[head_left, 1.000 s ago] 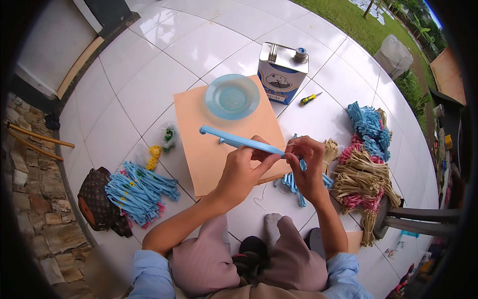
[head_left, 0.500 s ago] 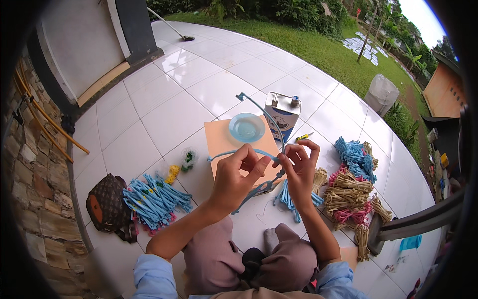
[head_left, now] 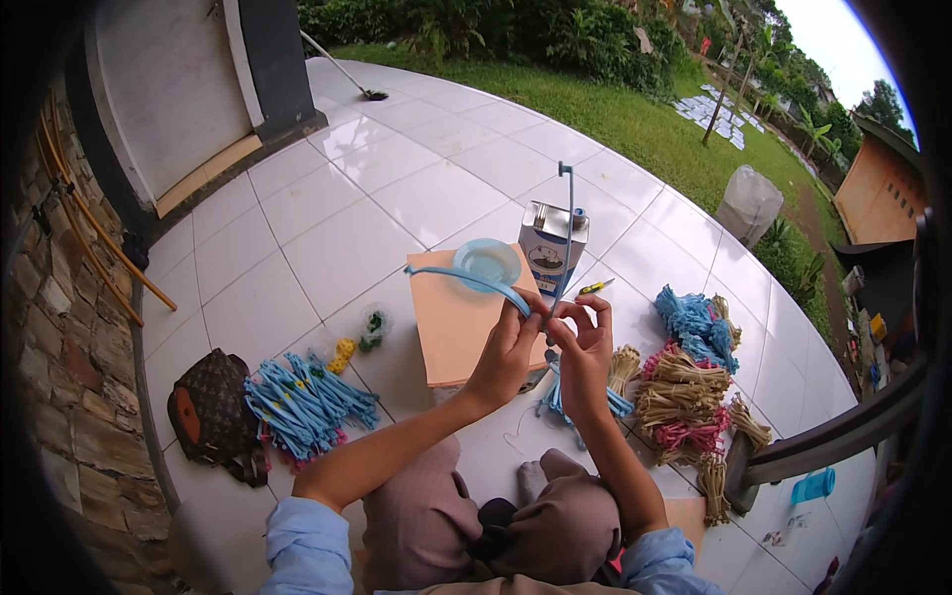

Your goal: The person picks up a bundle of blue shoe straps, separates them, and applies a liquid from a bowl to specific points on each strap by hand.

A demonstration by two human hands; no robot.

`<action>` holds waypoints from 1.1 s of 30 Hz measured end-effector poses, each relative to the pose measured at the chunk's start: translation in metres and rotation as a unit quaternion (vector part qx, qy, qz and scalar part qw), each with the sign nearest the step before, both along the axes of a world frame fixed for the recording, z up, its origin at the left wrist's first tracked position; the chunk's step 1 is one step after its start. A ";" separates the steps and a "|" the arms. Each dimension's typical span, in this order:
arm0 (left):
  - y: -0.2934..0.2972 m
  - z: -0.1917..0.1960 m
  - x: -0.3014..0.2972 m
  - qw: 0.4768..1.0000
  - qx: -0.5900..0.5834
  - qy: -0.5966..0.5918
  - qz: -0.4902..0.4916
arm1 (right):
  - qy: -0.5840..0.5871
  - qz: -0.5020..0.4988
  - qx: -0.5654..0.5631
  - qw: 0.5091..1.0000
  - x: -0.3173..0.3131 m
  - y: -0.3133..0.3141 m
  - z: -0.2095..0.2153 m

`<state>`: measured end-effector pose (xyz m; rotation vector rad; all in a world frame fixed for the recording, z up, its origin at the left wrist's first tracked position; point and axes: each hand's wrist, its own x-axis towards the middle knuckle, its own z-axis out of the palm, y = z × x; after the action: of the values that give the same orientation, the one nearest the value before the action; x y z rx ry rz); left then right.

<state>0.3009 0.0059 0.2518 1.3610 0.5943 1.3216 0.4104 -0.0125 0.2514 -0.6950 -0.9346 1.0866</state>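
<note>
Head view: our left hand [head_left: 506, 352] and right hand [head_left: 585, 347] meet in front of us, above our knees, both pinching one long blue strip [head_left: 466, 277] at its bend. From the pinch one limb arcs left over the orange board [head_left: 451, 332]; the other stands nearly upright in front of the metal can [head_left: 551, 248]. Fingers are closed on the strip, not clenched; exactly which fingertips grip we cannot tell.

To do this bend well, we judge that both pinches should stay close together at the fold, so the curve forms there and not along the free limbs. We should watch the upright limb, which could spring back if our right hand slackens.

Around us: a shallow blue dish [head_left: 486, 262] on the board's far edge, loose blue strips [head_left: 307, 402] on the tiles to our left beside a brown bag [head_left: 208, 416], straw-coloured and pink bundles [head_left: 684, 397] to our right, more blue bundles [head_left: 694, 317] beyond them.
</note>
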 end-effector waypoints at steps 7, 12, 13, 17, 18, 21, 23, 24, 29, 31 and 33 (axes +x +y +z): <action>-0.001 -0.001 -0.025 0.982 0.027 0.177 -0.067 | 0.007 0.156 -0.023 0.987 0.030 -0.010 0.001; 0.001 0.000 -0.046 0.973 0.003 0.185 -0.135 | -0.046 0.267 -0.059 0.961 0.042 -0.010 0.003; 0.002 -0.002 -0.047 0.973 -0.001 0.185 -0.138 | -0.044 0.265 -0.064 0.961 0.043 -0.010 0.002; 0.000 0.000 -0.051 0.955 0.055 0.259 -0.134 | -0.092 0.281 -0.094 0.951 0.039 -0.011 0.006; -0.002 0.004 -0.052 0.948 0.045 0.285 -0.135 | -0.115 0.272 -0.096 0.950 0.038 -0.012 0.008; -0.004 0.008 -0.056 0.934 0.080 0.318 -0.140 | -0.148 0.252 -0.100 0.951 0.031 -0.013 0.005; -0.003 0.008 -0.057 0.932 0.070 0.325 -0.144 | -0.141 0.265 -0.081 0.950 0.027 -0.014 0.006; -0.002 0.008 -0.058 0.929 0.061 0.333 -0.147 | -0.141 0.265 -0.082 0.950 0.027 -0.014 0.006; -0.002 0.012 -0.061 0.928 0.072 0.322 -0.172 | -0.224 0.214 -0.046 0.950 0.021 -0.011 -0.004; -0.003 0.015 -0.055 0.925 0.061 0.321 -0.192 | -0.274 0.094 -0.010 0.957 0.030 -0.006 -0.008; -0.003 0.016 -0.058 0.928 0.050 0.328 -0.170 | -0.245 0.041 -0.008 0.969 0.031 -0.001 -0.007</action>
<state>0.2429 0.0028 0.2677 1.9064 0.6950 0.6050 0.4418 -0.0137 0.2448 -0.9682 -1.3873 1.0125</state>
